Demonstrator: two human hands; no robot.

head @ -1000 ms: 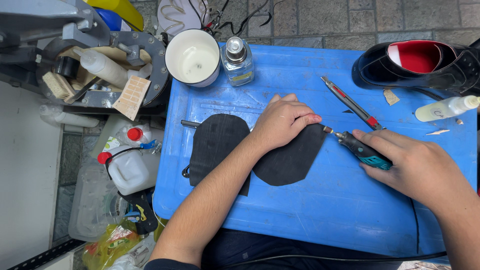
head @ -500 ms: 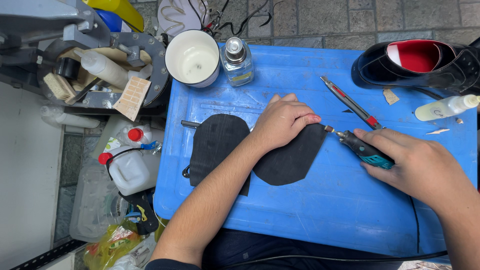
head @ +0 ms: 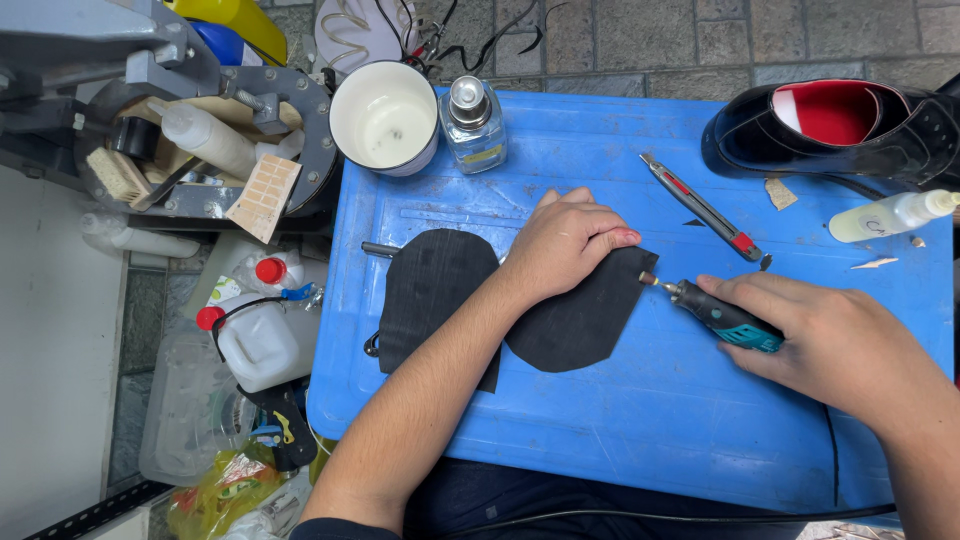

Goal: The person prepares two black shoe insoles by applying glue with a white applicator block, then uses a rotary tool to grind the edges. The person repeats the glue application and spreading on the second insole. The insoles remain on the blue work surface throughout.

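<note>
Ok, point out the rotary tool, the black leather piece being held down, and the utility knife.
rotary tool (head: 725,322), head view, on its teal and black body.
black leather piece (head: 580,320), head view, on its bare middle.
utility knife (head: 700,207), head view, on its grey handle.

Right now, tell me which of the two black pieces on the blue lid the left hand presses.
The right-hand black piece, pinned under the left hand with the rotary tool at its edge; the other black piece lies untouched.
</note>
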